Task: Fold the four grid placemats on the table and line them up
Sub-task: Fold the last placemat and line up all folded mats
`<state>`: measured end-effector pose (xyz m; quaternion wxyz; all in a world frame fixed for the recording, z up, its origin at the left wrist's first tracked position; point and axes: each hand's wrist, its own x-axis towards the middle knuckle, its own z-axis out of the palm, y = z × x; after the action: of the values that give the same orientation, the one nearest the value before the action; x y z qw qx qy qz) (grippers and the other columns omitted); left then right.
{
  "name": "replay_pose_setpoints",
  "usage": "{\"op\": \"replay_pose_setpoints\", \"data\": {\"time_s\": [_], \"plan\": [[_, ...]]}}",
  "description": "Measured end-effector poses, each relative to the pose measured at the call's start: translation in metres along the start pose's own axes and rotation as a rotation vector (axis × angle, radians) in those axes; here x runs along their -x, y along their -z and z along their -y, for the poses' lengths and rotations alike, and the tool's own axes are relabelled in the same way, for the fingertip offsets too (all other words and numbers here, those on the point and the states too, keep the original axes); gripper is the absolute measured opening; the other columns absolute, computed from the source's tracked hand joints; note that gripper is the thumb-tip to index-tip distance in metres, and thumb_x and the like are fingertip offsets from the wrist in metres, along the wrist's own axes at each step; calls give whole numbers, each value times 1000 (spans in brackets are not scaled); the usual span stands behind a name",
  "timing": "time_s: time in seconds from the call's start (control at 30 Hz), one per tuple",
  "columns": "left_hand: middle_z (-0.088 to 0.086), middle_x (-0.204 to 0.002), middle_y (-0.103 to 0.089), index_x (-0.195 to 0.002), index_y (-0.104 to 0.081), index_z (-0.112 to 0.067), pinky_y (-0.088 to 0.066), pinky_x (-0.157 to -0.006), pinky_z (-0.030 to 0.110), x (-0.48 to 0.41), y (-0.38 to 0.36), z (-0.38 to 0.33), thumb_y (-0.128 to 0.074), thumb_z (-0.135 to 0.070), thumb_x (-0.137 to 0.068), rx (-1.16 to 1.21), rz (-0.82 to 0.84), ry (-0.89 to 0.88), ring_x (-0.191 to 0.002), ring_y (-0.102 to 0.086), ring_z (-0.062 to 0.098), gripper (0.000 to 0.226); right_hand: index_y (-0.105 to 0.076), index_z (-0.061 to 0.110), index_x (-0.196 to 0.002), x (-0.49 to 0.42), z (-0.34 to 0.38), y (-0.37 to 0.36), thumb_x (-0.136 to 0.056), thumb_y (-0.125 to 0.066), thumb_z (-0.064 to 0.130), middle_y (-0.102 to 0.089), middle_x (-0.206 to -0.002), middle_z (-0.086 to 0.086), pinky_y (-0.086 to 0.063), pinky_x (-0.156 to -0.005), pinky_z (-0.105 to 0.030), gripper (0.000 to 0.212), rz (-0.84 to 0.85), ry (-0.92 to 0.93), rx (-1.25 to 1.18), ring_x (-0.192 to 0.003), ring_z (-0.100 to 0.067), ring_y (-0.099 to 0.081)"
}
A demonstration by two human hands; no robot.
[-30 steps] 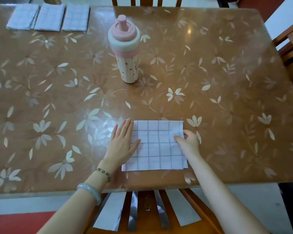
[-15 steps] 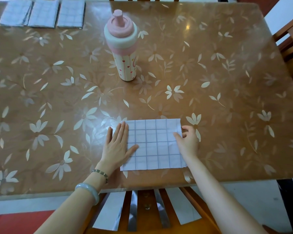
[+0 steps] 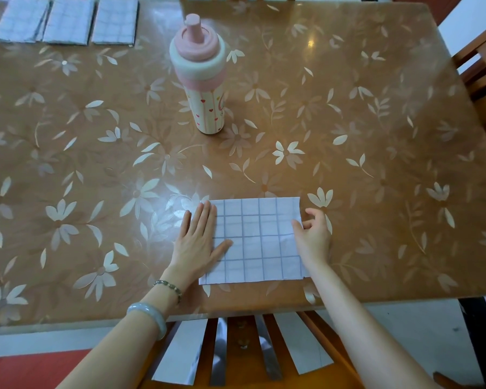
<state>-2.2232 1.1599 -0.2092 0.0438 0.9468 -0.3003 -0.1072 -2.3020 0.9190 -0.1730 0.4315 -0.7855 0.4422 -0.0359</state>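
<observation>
Head view. The fourth placemat (image 3: pixel 260 240) lies flat at the near edge of the table (image 3: pixel 376 136), directly between the two hands, with its slightly longer axis running left to right. The left hand (image 3: pixel 198 242) rests on the mat's left edge with straight, flat fingers, palm down, anchoring it. The right hand (image 3: pixel 313 240) takes the right edge in what appears to be a pinch, thumb on top and fingers curled. The likely next fold would carry the right edge across toward the left hand, halving the long axis. The three folded placemats (image 3: pixel 68 21) lie side by side in a row at the far left corner, well apart from this mat. That row lies nearer the left hand. A pink-capped bottle (image 3: pixel 205 80) stands upright at mid-table.
</observation>
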Motion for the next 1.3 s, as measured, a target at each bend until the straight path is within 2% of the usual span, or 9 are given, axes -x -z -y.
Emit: {"op": "replay_pose_setpoints", "data": {"time_s": [0.1,0.2,0.3,0.4,0.53,0.73,1.0,1.13,1.3], "plan": [[13,-158,-17,-150,-18,0,-1,-118,44,0,-1,-2,-15,-66,-94,-10,0,-1,-147,-3,19,86,-46,9,-128,0,0,2,-86,-63,16,-60,-96,-9,-48,-76,-25,46,-32,94,112,-84,-10,-54],[14,-157,-19,-150,-18,0,-1,-118,45,1,-1,-2,-18,-65,-94,-27,-9,-2,-147,-7,22,86,-52,6,-120,5,4,-8,-83,-65,18,-55,-117,-16,-45,-88,-44,41,-179,488,547,-106,-32,-52],[15,-157,-20,-149,-19,0,-3,-118,47,0,-1,-2,-18,-65,-94,-27,-4,7,-147,-12,23,86,-52,5,-125,19,28,-40,-90,-50,15,-48,-136,-17,-36,-105,-52,37,43,726,541,-126,-35,-42],[17,-155,-26,-147,-24,1,-9,-117,50,0,-1,-3,-11,-64,-95,-13,-2,7,-146,-19,25,85,-40,4,-140,29,41,-76,-96,-26,23,-32,-151,-15,-12,-117,-45,51,281,858,613,-143,-30,-24],[16,-157,-22,-149,-20,0,-8,-117,50,0,-4,-2,-13,-65,-94,-28,-10,-1,-147,-17,25,84,-29,5,-146,17,31,-85,-97,-11,35,-26,-155,-11,-4,-118,-42,60,357,863,784,-145,-25,-19],[13,-158,-18,-151,-19,-3,-4,-118,51,1,-3,-3,-19,-65,-93,-24,-18,5,-148,-11,23,85,-10,8,-150,-19,-11,-35,-99,-9,44,-7,-158,-8,-1,-119,-40,63,242,703,883,-146,-19,-3],[13,-158,-19,-150,-21,-2,-4,-118,51,0,-2,-3,-20,-65,-93,-32,-9,7,-148,-12,23,85,-20,4,-149,-16,-10,-8,-98,-17,45,-18,-156,-15,-3,-117,-48,65,71,641,899,-145,-27,-14],[13,-158,-19,-150,-21,-1,-4,-117,51,0,-1,-4,-20,-65,-92,-22,4,11,-147,-12,23,86,-27,6,-147,17,9,-50,-98,-23,38,-21,-156,-14,-7,-116,-51,58,238,828,840,-145,-28,-17],[13,-157,-23,-150,-24,-3,-5,-117,51,-1,0,-1,-24,-68,-90,-17,-9,11,-147,-16,23,88,-24,9,-149,8,-4,-55,-99,-16,48,-19,-157,-12,-4,-117,-45,64,287,793,887,-146,-24,-13]]}}
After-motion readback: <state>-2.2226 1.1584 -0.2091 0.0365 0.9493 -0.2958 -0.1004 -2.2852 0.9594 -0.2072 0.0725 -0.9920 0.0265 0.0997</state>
